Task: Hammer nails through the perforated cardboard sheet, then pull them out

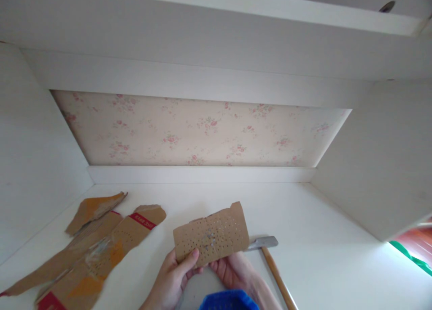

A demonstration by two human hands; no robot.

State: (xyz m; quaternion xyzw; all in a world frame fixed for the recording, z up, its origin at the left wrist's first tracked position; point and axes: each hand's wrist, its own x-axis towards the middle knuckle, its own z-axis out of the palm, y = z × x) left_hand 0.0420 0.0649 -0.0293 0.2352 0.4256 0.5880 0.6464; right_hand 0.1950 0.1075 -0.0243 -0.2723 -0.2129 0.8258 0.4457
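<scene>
A brown piece of cardboard dotted with many small holes is held tilted over the white desk surface. Small greyish bits, too small to name, sit around its middle. My left hand grips its lower left edge, thumb on the front face and fingers behind. At the lower right edge is my right hand, its fingers curled under and partly hidden by the cardboard. A hammer with a metal head and wooden handle lies just right of my right hand. Below my hands, a blue object is cut off by the frame.
Torn cardboard pieces with red and orange patches lie at left. White side panels stand left and right, and a white shelf hangs overhead. Floral wallpaper covers the back. Something red and green shows at far right.
</scene>
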